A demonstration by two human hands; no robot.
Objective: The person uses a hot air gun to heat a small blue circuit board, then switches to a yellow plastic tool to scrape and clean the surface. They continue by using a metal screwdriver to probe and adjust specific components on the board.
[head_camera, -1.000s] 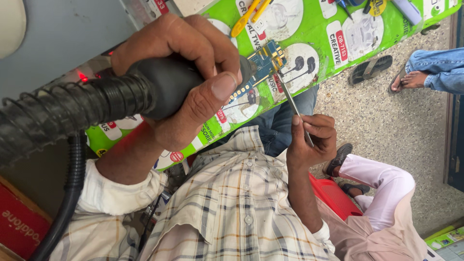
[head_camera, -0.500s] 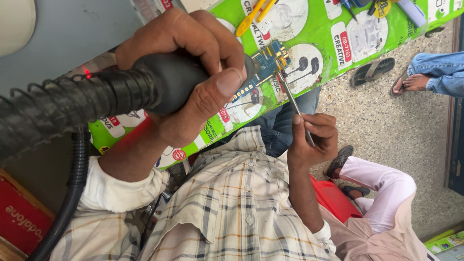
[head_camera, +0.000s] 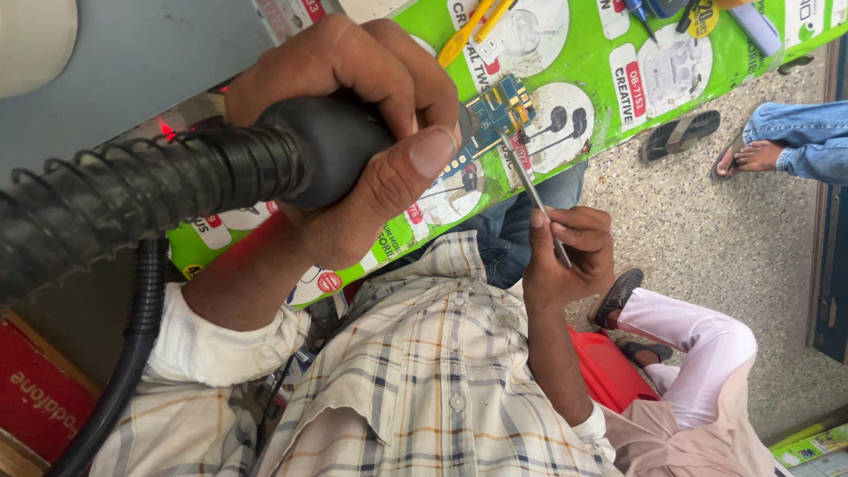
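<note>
Small blue circuit board (head_camera: 495,119) lies on the green mat (head_camera: 618,53), just past your thumb. Judged light, thin, brittle: take it by the bare edges, not the components. Your right hand (head_camera: 565,256) pinches slim metal tweezers (head_camera: 534,194), tips at the board. Your left hand (head_camera: 353,132) is wrapped round a black nozzle handle (head_camera: 327,150) (ribbed hose (head_camera: 115,203) trailing), aimed at the board.
</note>
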